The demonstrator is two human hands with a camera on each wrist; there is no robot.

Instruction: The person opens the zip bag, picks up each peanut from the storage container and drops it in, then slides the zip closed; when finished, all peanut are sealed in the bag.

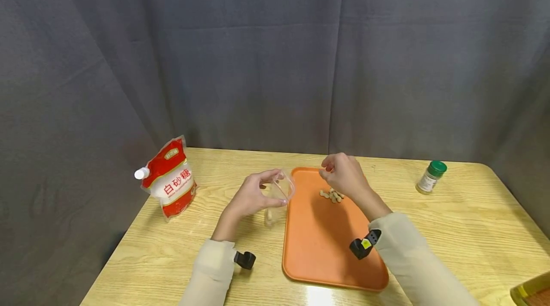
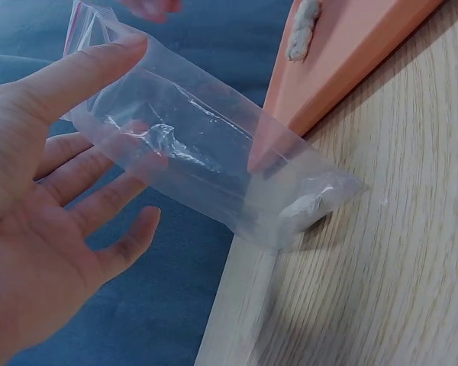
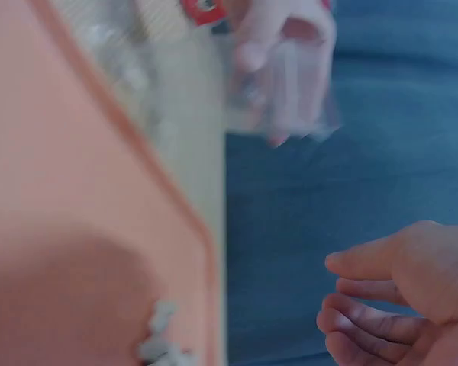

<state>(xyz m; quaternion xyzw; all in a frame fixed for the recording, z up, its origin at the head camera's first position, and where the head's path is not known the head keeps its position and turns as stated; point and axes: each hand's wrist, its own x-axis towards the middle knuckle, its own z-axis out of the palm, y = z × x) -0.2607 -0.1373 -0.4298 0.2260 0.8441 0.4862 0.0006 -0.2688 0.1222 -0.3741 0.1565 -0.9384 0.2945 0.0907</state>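
1. The person's left hand pinches a transparent zip-top bag between thumb and fingers near its mouth, which gapes a little toward the tray.
2. That bag hangs along the left edge of the orange tray, its bottom end down by the wood; a pale patch shows in that corner, though through the glare I can't tell what it is.
3. The right hand is free of any load, fingers loosely bent and thumb apart, over the tray's far end.
4. Just below it, unshelled peanuts lie bunched on the tray, well back from its near rim.
5. Only a narrow strip of the wooden table runs between the tray's far rim and the grey curtain.
6. The white sugar pouch leans at the table's left edge, with room between it and the left hand.
7. A green-capped seasoning jar stands well apart, toward the far right corner.
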